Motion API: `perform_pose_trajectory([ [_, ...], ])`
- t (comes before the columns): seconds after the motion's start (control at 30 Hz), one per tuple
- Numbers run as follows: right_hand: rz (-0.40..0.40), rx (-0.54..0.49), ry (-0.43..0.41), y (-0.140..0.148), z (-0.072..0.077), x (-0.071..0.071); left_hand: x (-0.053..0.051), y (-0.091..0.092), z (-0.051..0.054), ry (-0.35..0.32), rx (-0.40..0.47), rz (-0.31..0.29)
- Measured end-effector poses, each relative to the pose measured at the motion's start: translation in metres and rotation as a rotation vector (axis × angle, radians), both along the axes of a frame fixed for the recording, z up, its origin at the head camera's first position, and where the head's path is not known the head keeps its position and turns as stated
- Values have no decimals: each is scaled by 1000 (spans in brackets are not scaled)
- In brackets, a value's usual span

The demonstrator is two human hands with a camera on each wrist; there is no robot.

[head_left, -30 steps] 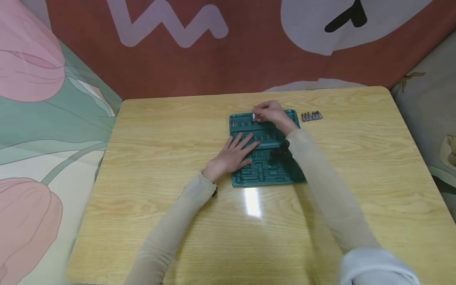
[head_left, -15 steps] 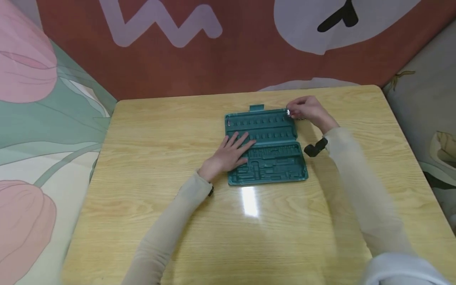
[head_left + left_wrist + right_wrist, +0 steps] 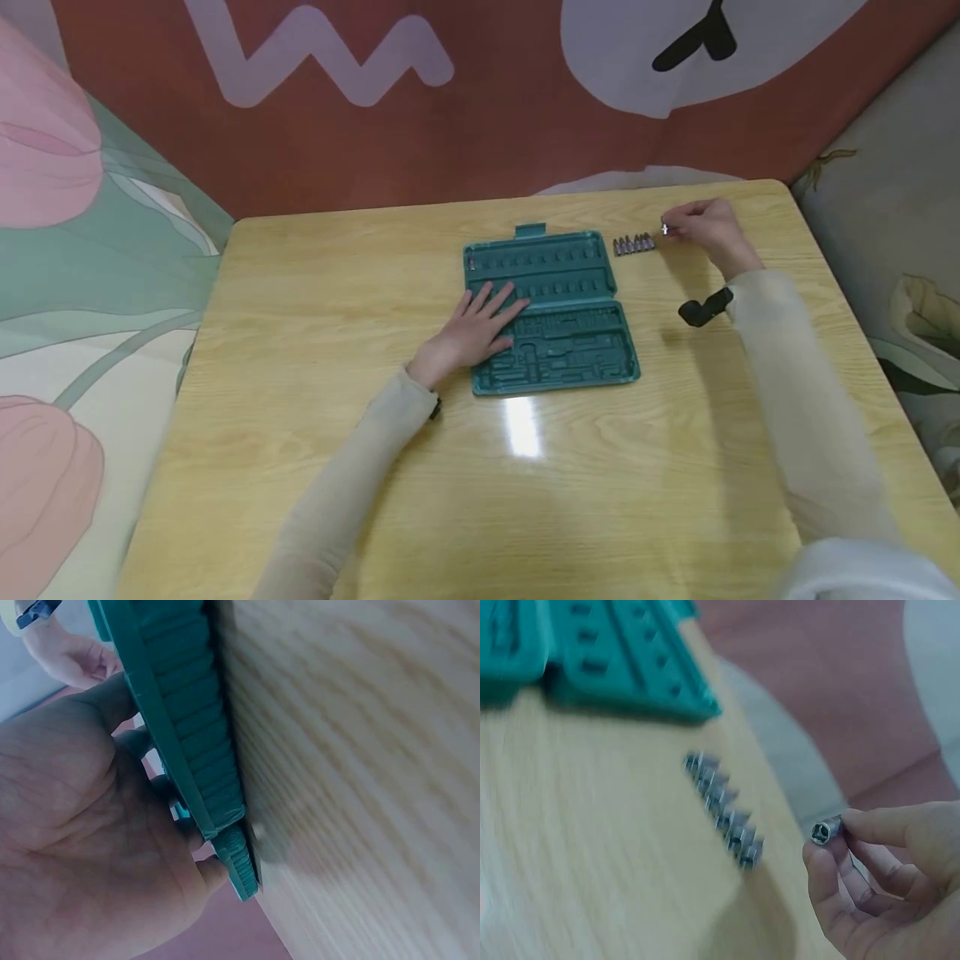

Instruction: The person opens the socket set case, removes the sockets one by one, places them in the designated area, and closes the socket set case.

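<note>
A green plastic tool case lies unfolded on the table, its molded slots facing up. My left hand rests on the case's left side with fingers spread straight; in the left wrist view its fingers reach over the case edge. Above the table, right of the case, my right hand pinches a small silver socket between thumb and fingertips, its hollow end showing. A row of several metal sockets lies between the case and that hand. One small piece sits in the case's upper left slot.
The wooden table stands against a red patterned wall cloth. A latch tab sticks out from the case's far edge. A black wrist camera hangs beneath the right sleeve.
My right hand has moved right with the socket, from over the case's upper half to beyond the row of sockets. My left hand has stayed on the case. The head view has shifted slightly.
</note>
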State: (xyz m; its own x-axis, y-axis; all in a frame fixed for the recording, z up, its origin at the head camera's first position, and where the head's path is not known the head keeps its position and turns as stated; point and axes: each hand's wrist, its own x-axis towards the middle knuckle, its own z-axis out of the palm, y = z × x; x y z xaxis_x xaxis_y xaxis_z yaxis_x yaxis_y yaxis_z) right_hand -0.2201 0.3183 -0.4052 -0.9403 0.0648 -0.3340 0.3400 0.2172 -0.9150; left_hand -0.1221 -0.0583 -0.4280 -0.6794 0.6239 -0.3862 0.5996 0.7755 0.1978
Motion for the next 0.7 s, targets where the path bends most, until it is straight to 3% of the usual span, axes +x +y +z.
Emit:
perform_pose_trajectory([
  [0.1,-18,70,4,4,-9,0,2,-2,1,3,-2,1],
  [0.23,-68,81,-11,11,-22,2,4,-2,2,6,11,-10],
  [0.4,-49,127,-4,10,-36,2,7,-5,2,2,38,-15],
  [0.7,-80,263,27,2,-42,-6,4,-3,2,23,47,2],
])
